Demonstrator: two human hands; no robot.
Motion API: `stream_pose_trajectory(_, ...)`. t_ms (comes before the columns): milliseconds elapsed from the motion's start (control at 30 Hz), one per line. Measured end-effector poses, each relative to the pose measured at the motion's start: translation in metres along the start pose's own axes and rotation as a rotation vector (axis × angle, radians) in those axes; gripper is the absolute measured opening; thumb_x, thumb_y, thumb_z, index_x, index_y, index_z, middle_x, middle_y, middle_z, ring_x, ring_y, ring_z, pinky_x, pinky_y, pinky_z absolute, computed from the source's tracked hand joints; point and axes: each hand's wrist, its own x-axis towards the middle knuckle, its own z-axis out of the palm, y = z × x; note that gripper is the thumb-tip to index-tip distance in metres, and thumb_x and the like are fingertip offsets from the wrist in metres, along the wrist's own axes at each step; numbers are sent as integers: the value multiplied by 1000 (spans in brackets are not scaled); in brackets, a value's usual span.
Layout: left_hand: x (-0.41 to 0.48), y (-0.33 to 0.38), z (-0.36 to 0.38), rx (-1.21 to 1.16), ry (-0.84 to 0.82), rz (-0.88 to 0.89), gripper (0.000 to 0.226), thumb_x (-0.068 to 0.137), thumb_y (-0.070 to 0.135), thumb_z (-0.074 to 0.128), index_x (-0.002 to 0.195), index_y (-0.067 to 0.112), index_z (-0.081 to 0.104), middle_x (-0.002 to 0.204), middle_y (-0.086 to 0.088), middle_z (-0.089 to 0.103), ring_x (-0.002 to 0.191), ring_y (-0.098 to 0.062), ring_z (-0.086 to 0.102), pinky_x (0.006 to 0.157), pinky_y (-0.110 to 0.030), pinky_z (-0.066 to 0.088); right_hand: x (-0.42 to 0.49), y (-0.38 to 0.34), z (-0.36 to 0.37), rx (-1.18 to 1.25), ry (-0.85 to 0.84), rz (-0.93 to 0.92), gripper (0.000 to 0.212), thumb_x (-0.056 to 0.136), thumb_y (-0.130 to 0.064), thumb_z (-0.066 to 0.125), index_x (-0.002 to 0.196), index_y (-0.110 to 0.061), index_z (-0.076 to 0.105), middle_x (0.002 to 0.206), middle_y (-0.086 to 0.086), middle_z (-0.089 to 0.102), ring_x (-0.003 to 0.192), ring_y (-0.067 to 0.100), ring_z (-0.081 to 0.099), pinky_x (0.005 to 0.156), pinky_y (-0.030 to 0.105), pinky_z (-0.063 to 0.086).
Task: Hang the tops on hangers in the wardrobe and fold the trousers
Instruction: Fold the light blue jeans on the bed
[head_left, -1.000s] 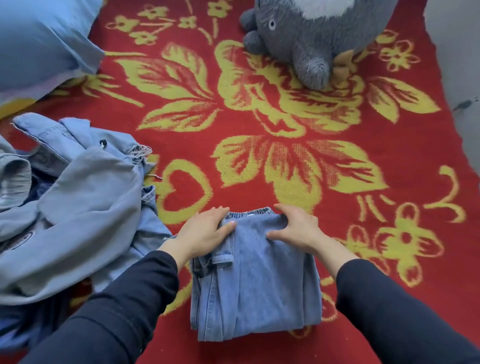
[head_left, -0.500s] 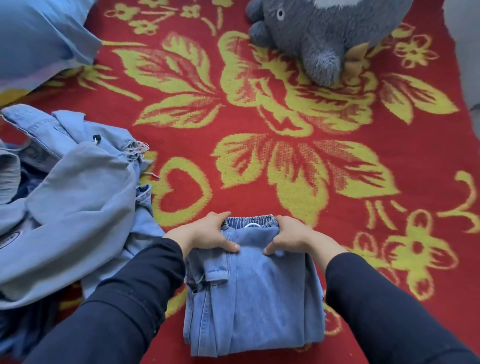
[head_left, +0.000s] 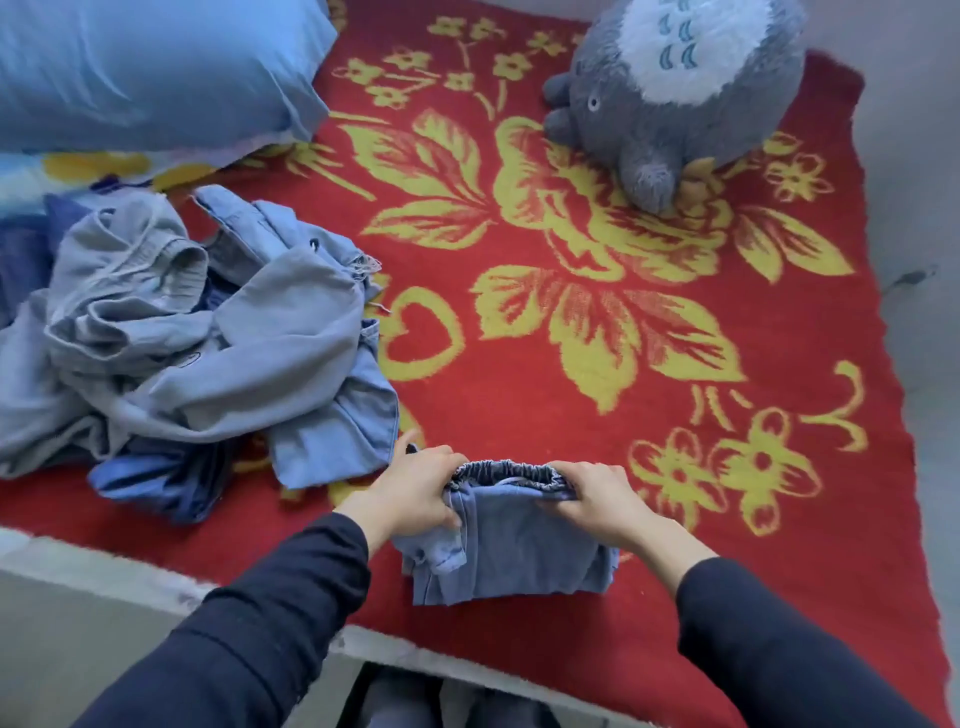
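Note:
A folded pair of blue denim trousers (head_left: 511, 556) with an elastic waistband lies near the front edge of the red flowered blanket (head_left: 597, 405). My left hand (head_left: 415, 493) grips the left end of the waistband with fingers curled round the cloth. At the right end, my right hand (head_left: 597, 499) grips the waistband the same way. The bundle hangs slightly bunched between both hands. To the left lies a heap of light blue and darker blue garments (head_left: 197, 338), tangled together.
A blue pillow (head_left: 156, 67) lies at the back left. A grey plush toy (head_left: 675, 93) sits at the back right. The bed's front edge (head_left: 130, 571) runs along the lower left, with grey floor on the right side.
Both hands went from lying on top of the folded trousers to gripping the waistband ends, and the bundle has bunched shorter. The camera has pulled back, showing more of the bed.

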Motion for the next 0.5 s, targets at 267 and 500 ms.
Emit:
stream_pose_trajectory(267, -166, 35, 27, -32, 423, -288, 65, 78, 41, 70, 136, 27, 46, 126, 5, 56, 124, -15, 46, 114, -36, 12, -63, -102, -15, -208, 70, -311, 33, 86, -25, 49, 113, -40, 59, 93, -5, 70, 96, 21, 62, 80, 34, 33)
stream_pose_trajectory(500, -343, 26, 74, -203, 574, -667, 51, 85, 29, 66, 132, 23, 49, 125, -1, 55, 120, -26, 49, 111, -39, 27, -111, -245, 38, -370, 22, -631, 30, 85, -28, 49, 110, -43, 58, 97, -9, 69, 100, 20, 61, 85, 38, 33)
